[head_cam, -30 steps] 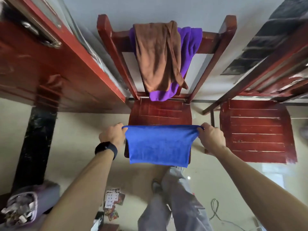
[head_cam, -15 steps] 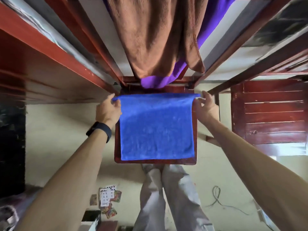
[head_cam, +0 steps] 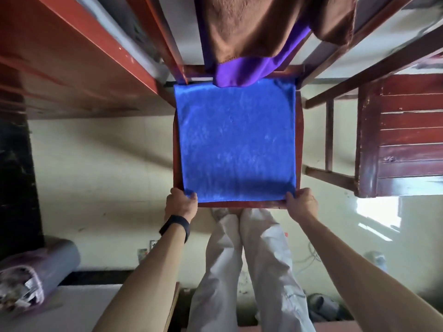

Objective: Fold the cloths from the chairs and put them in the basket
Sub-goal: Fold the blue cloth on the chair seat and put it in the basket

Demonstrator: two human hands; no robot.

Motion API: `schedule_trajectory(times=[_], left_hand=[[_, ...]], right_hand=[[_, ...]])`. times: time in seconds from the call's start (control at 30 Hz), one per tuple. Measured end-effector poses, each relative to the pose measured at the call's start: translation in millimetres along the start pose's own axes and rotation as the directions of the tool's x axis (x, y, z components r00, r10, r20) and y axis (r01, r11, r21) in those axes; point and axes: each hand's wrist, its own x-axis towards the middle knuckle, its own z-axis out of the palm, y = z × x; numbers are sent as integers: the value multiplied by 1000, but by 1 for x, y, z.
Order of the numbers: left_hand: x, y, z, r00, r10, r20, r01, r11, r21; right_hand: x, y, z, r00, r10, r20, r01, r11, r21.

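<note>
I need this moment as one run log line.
blue cloth: flat on chair seat | left hand: grips near-left corner | right hand: grips near-right corner | brown cloth, purple cloth: on chair back

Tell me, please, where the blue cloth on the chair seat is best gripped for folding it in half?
Grip the blue cloth at its two near corners, from the front edge of the chair seat, where the left hand and right hand pinch it. It lies flat, near hem along that edge; the far hem meets the hanging purple cloth, so the front looks freer.

Chair seat mostly beneath blue cloth
</note>
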Motion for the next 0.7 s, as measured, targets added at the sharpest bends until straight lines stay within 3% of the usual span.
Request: schedule_trajectory(times=[0.13,0.3,0.4,0.6,0.7], left_hand=[[4,-14,6,998,42,-38,-44,998,-48],[11,-12,-6,994,107,-34,-112,964,-242],[7,-8,-19,997,73,-9,-71,914,-400],[-9,4,-45,988,-38,146,123,766,-631],[-23,9,-53,989,-14,144,115,680,-724]], right_hand=[[12,-2,-2,1000,20,-4,-20,1000,2],[17,-11,-13,998,64,19,-65,997,33],[12,-11,-17,997,79,-9,-77,992,104],[-3,-18,-34,995,72,76,-88,967,241],[-13,-22,-49,980,72,184,-149,882,447]])
